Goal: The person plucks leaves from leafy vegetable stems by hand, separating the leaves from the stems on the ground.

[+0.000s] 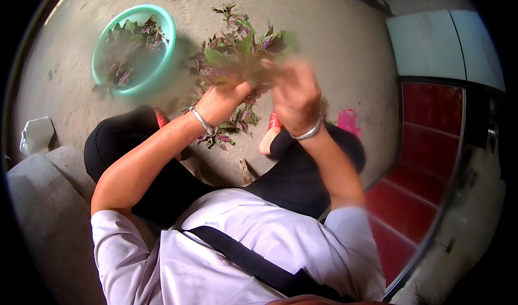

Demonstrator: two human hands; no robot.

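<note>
My left hand (pixel 224 103) is closed around the stems of a bunch of green and purple leafy greens (pixel 243 49), held above the floor in front of me. Close beside it on the right, my right hand (pixel 297 92) is blurred by motion, its fingers curled near the bunch's stems and leaves; what they grip, if anything, is too smeared to make out. More loose leafy stems (pixel 237 122) lie on the floor below my hands. A silver bracelet is on each wrist.
A turquoise basin (pixel 170 38) with leafy greens inside stands on the floor at upper left. A pink plastic item (pixel 349 122) lies right of my knee. A whitish container (pixel 38 135) is at far left. Red tiles (pixel 431 111) run along the right.
</note>
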